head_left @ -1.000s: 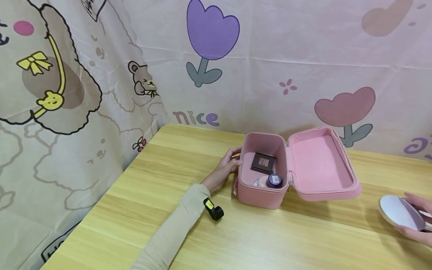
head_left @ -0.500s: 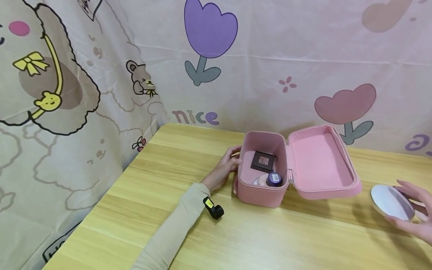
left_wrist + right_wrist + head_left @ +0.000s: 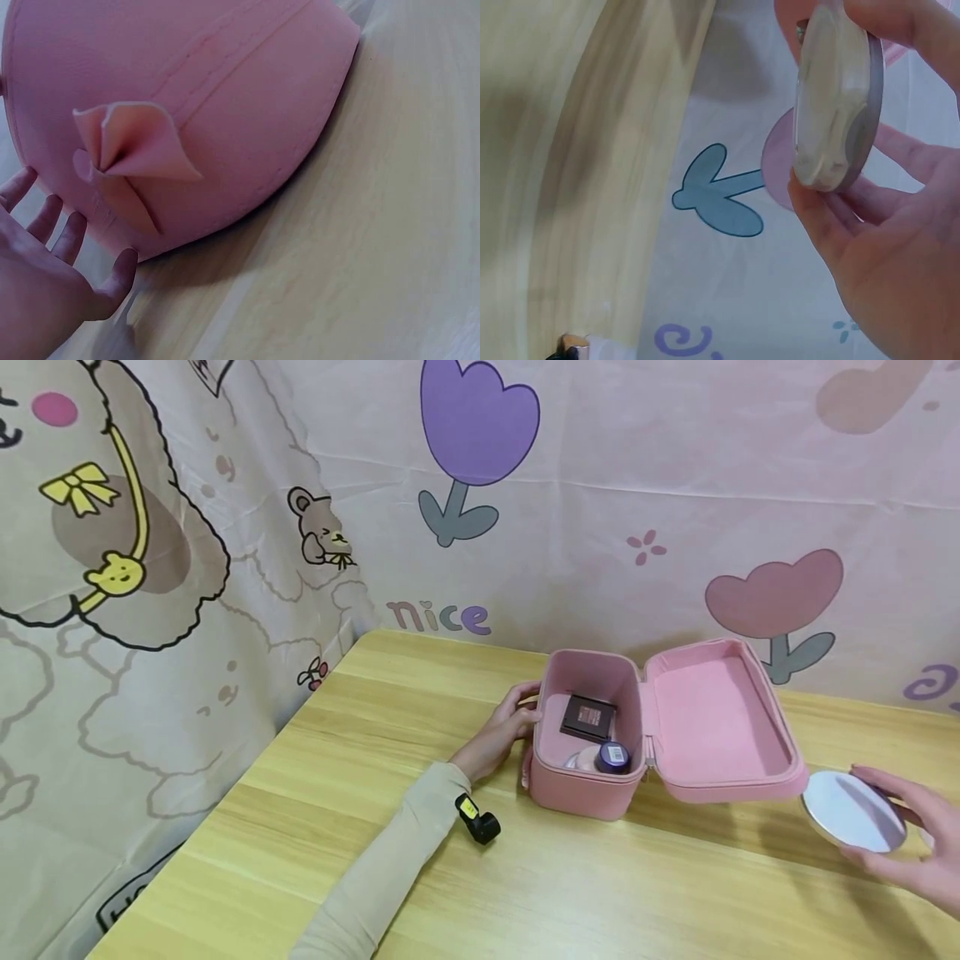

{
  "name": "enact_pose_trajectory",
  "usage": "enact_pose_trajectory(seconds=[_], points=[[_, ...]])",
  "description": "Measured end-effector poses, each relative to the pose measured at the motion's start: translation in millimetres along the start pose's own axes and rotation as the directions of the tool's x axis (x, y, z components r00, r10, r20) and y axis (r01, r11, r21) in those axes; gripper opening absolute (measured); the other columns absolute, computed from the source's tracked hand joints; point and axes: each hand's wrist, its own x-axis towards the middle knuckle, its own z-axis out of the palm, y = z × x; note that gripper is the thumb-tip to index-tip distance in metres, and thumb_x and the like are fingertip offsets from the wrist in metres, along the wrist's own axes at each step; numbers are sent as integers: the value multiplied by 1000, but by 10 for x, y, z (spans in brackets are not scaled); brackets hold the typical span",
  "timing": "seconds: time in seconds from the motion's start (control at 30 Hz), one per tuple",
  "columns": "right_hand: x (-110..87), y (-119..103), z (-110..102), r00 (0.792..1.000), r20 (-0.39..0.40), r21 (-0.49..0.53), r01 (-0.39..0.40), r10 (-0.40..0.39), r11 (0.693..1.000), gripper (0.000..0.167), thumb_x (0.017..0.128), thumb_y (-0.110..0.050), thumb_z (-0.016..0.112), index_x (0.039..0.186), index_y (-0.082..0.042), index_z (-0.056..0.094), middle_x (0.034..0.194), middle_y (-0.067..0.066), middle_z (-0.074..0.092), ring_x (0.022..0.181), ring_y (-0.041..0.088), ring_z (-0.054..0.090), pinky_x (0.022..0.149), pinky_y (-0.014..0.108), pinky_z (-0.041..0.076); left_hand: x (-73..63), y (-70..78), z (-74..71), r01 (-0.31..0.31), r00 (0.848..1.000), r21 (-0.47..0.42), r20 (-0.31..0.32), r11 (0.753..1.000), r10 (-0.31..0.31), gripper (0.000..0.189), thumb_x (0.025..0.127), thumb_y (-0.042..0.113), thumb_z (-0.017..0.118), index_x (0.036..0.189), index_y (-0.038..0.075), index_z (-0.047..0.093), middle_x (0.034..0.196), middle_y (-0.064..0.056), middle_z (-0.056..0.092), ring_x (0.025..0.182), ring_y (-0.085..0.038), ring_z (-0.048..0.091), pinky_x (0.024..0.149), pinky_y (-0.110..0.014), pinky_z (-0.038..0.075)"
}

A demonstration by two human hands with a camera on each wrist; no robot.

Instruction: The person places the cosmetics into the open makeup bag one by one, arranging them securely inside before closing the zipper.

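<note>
Your right hand (image 3: pixel 926 835) pinches the disc (image 3: pixel 853 811) by its edges and has carried it left since the earlier frames, now right by the open lid (image 3: pixel 723 722). Your left hand (image 3: pixel 501 732), well apart, still rests, fingers spread, against the box (image 3: pixel 581 793).

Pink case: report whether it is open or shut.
The pink case is open: its lid is swung out to one side, baring the dark flat item inside.

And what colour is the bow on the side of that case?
The bow is pink, like the case; the left wrist view shows it best.
</note>
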Motion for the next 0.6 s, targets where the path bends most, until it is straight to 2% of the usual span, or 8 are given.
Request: enact_pose_trajectory(seconds=[0.1, 0.2, 0.33, 0.4, 0.5, 0.6], points=[[2, -27, 8, 1000, 10, -13, 28, -28, 1000, 109, 23, 13, 87, 128, 9, 55, 125, -22, 52, 110, -5, 46, 84, 1, 34, -3, 0, -2, 2, 1000, -2, 9, 1000, -2, 66, 88, 19, 47, 147, 1, 25, 152, -24, 25, 136, -39, 31, 105, -47, 35], [15, -82, 3, 999, 28, -33, 34, -33, 999, 110, 22, 8, 89, 127, 8, 56, 125, -23, 51, 110, -6, 45, 85, 0, 33, 0, 14, 3, 6, 1000, -8, 17, 1000, -6, 65, 89, 16, 45, 148, 1, 23, 152, -24, 24, 136, -40, 30, 105, -46, 35], [16, -188, 10, 998, 59, -50, 39, -36, 998, 114, 19, 10, 87, 128, 6, 55, 126, -23, 50, 111, -7, 44, 85, 0, 32, 0, 22, 6, 8, 1000, -15, 14, 1000, -7, 65, 90, 14, 44, 149, -1, 21, 153, -25, 22, 137, -41, 28, 104, -46, 36], [12, -245, 21, 996, 77, -40, 56, -53, 998, 113, 20, 5, 90, 127, 7, 55, 127, -21, 51, 111, -7, 45, 85, 1, 33, 2, 17, 3, 11, 1000, -13, 9, 1000, -11, 65, 90, 14, 44, 149, -1, 22, 153, -24, 22, 137, -40, 28, 104, -44, 37], [17, -324, 54, 990, 99, -3, 97, -96, 995, 104, 32, -15, 97, 124, 10, 55, 127, -16, 53, 111, -4, 47, 86, 2, 35, -2, 13, 2, 17, 1000, -3, 1, 1000, -17, 64, 89, 15, 45, 148, 0, 24, 152, -22, 25, 137, -37, 30, 103, -41, 38], [30, -391, 90, 984, 119, 4, 132, -131, 991, 99, 41, -34, 96, 120, 11, 57, 125, -16, 54, 111, -4, 49, 87, 3, 36, -3, 9, 0, 18, 1000, 4, -1, 1000, -18, 65, 89, 17, 47, 148, 1, 25, 152, -22, 26, 137, -37, 31, 103, -40, 38]])
